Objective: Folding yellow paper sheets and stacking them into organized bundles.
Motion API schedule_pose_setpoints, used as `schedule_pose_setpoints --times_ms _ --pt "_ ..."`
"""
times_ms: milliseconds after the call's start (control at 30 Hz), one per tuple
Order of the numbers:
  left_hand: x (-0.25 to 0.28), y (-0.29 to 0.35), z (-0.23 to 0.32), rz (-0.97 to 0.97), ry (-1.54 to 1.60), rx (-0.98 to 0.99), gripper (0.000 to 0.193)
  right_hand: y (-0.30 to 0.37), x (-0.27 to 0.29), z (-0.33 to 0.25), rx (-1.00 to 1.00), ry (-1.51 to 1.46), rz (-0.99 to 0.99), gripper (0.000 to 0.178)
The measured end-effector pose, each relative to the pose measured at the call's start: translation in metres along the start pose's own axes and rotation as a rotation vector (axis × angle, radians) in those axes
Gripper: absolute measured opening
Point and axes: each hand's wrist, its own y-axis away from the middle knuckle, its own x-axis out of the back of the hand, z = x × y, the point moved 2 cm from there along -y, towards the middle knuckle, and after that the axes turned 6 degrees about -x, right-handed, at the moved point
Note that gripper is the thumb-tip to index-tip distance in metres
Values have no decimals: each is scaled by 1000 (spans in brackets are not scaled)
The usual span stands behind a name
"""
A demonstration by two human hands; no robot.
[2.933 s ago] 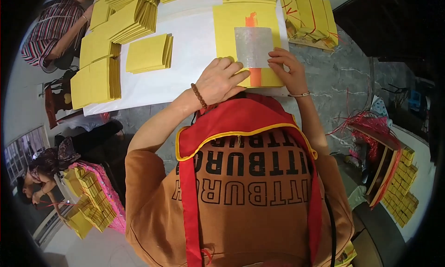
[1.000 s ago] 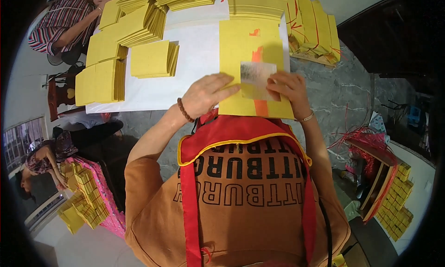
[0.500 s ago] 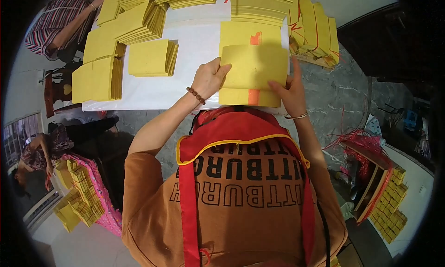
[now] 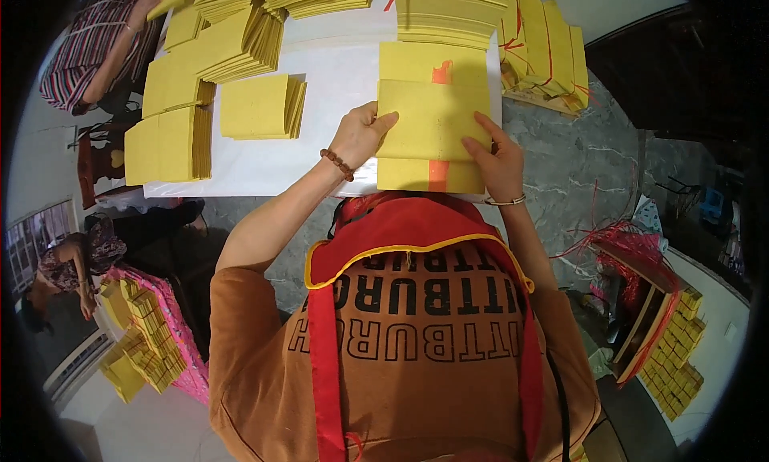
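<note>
Two hands: left hand (image 4: 359, 137), thumb over the folded yellow sheet (image 4: 432, 121), other fingers curled; right hand (image 4: 503, 159), thumb and forefinger parted on it; grip underneath hidden, cannot tell;
Sheet's place: table's (image 4: 328, 93) near edge, toward right corner;
Beyond it: yellow pile (image 4: 448, 21), close in the way;
Left edge: folded stacks (image 4: 164, 148); smaller stack (image 4: 252, 108) inward;
Far-left corner: co-worker's hand (image 4: 149, 3);
Right edge: red-tied bundles (image 4: 545, 53) outside

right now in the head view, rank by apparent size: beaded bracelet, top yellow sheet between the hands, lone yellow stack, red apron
Largest to smallest:
1. red apron
2. top yellow sheet
3. lone yellow stack
4. beaded bracelet
</note>
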Motion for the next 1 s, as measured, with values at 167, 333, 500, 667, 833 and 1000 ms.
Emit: schedule_pose_setpoints --times_ms 167,333,500,667,833,1000 --pt "4 5 8 -7 120 65 27 -2 -2 7 15 37 55 43" --pt "5 26 24 308 -296 -373 36 0 0 -5 -24 62 79 43" --pt "-35 32 59 157 -797 -943 33 0 -2 1 17 90 80 43" --pt "-60 11 27 40 -1056 -884 45 2 -3 -4 28 78 106 42" --pt "-62 7 15 29 -1110 -877 50 16 -5 -20 -17 257 83 40" --pt "-64 5 12 9 -1110 -862 52 50 -17 -14 613 907 51 52"
